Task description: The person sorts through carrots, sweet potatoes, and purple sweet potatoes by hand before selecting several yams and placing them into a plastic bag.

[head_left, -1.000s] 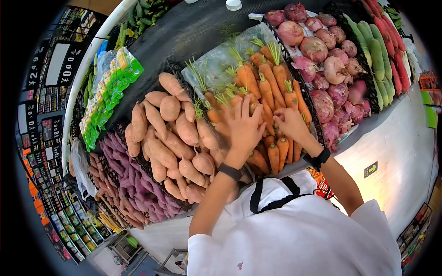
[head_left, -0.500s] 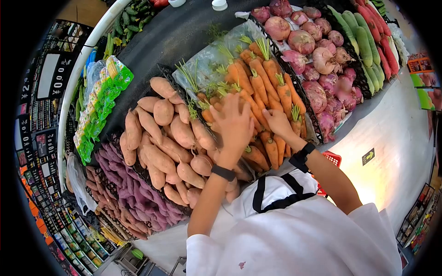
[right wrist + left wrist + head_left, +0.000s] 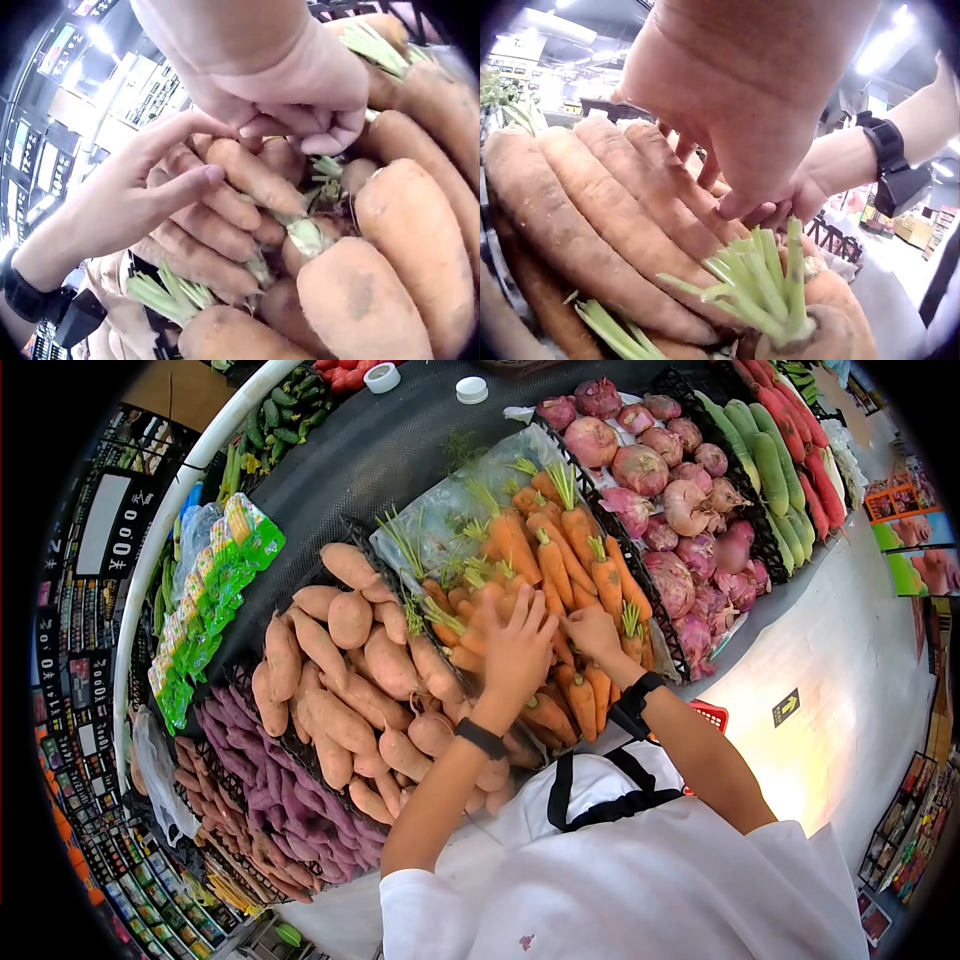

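Observation:
Orange carrots (image 3: pixel 580 575) with cut green tops lie heaped between dark dividers on a sloping stand. In the head view my left hand (image 3: pixel 518 645) spreads over the middle of the heap. The right wrist view shows its fingers and thumb extended, resting on carrots (image 3: pixel 217 225) lying side by side. Close to its right, my right hand (image 3: pixel 592 632) is low among the carrots. Its fingers curl inward in the right wrist view, right beside a carrot end, with nothing seen between them. Green stems (image 3: pixel 780 300) stand up beneath the hands in the left wrist view.
Sweet potatoes (image 3: pixel 350 700) are piled left of the carrots, with purple ones (image 3: pixel 280 780) beyond. Red onions (image 3: pixel 690 510) lie to the right, then green radishes (image 3: pixel 770 460). Green bags (image 3: pixel 215 610) sit at the upper left. A red basket (image 3: pixel 710 715) shows near my right forearm.
The head view has shifted, so the stand sits further left. My hands have drawn closer together over the carrots, and my left fingers look less spread than half a second ago.

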A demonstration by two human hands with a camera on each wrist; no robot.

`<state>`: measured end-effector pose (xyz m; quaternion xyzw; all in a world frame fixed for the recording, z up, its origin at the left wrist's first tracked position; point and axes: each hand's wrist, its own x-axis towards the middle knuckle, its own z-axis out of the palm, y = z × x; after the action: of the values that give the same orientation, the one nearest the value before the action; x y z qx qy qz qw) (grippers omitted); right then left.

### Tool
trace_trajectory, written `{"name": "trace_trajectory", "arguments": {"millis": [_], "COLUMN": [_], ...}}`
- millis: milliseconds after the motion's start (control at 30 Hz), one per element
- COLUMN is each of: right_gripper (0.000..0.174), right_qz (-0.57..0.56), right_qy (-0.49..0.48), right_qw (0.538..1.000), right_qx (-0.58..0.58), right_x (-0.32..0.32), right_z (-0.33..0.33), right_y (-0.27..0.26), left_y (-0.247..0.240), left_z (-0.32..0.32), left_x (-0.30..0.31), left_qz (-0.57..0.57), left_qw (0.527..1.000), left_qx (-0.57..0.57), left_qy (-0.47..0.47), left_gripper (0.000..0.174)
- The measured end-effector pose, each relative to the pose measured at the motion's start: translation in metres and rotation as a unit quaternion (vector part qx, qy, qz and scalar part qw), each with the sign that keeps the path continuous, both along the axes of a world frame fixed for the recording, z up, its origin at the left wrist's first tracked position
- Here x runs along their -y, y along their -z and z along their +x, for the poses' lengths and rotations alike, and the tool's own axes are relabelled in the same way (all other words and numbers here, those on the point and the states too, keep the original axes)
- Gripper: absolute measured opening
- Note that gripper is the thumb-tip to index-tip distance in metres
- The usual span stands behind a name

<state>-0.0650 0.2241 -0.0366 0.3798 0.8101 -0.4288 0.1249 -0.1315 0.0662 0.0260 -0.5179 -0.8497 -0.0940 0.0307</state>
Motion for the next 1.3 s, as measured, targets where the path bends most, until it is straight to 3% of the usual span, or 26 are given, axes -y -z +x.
{"name": "trace_trajectory", "arguments": {"millis": [133,233,300,367,433,633,767,833,967,1067,1167,1233,1300], "right_gripper": [0.041,0.042,0.040,0.038,0.035,0.040,0.040,0.044,0.050,0.052,0.052,0.058,0.058], "right_qz": [0.009,0.037,0.132,0.151,0.321,0.142,0.117,0.047,0.057,0.037,0.052,0.056,0.050], "right_qy": [0.015,-0.030,-0.051,-0.035,-0.113,-0.102,-0.120,-0.090,-0.101,-0.057,-0.043,-0.030,-0.017], "right_qw": [0.999,0.999,0.990,0.987,0.924,0.935,0.950,0.962,0.960,0.953,0.959,0.942,0.948], "right_qx": [-0.032,-0.011,-0.021,-0.039,-0.173,-0.308,-0.264,-0.252,-0.255,-0.296,-0.275,-0.331,-0.315], "right_x": [-0.003,-0.009,-0.015,-0.027,-0.049,-0.088,-0.095,-0.100,-0.107,-0.108,-0.106,-0.105,-0.103], "right_z": [0.007,0.014,0.026,0.038,0.052,0.045,0.030,0.025,0.031,0.039,0.042,0.044,0.041], "right_y": [-0.023,-0.052,-0.068,-0.097,-0.102,-0.110,-0.140,-0.147,-0.148,-0.145,-0.153,-0.145,-0.143], "left_y": [-0.011,-0.016,-0.014,-0.016,-0.014,-0.010,-0.023,-0.022,-0.007,0.009,-0.001,-0.001,-0.002], "left_z": [-0.002,0.000,-0.001,-0.001,-0.003,-0.002,-0.004,-0.011,-0.028,-0.044,-0.054,-0.050,-0.047], "left_x": [0.007,0.010,0.009,0.005,0.003,-0.001,-0.008,-0.019,-0.052,-0.070,-0.070,-0.071,-0.074], "left_qz": [-0.005,-0.032,-0.027,-0.013,0.000,-0.021,-0.052,-0.081,0.012,-0.101,-0.143,-0.132,-0.134], "left_qw": [1.000,0.999,1.000,1.000,1.000,1.000,0.997,0.995,0.997,0.991,0.985,0.984,0.987], "left_qx": [-0.003,0.004,0.002,0.008,0.014,0.021,0.047,0.064,-0.035,-0.048,-0.041,-0.058,-0.058], "left_qy": [0.004,-0.002,0.002,0.005,0.004,-0.009,-0.008,-0.012,0.073,0.069,0.089,0.102,0.068], "left_gripper": [0.042,0.044,0.045,0.045,0.044,0.043,0.043,0.044,0.056,0.059,0.059,0.060,0.054]}}
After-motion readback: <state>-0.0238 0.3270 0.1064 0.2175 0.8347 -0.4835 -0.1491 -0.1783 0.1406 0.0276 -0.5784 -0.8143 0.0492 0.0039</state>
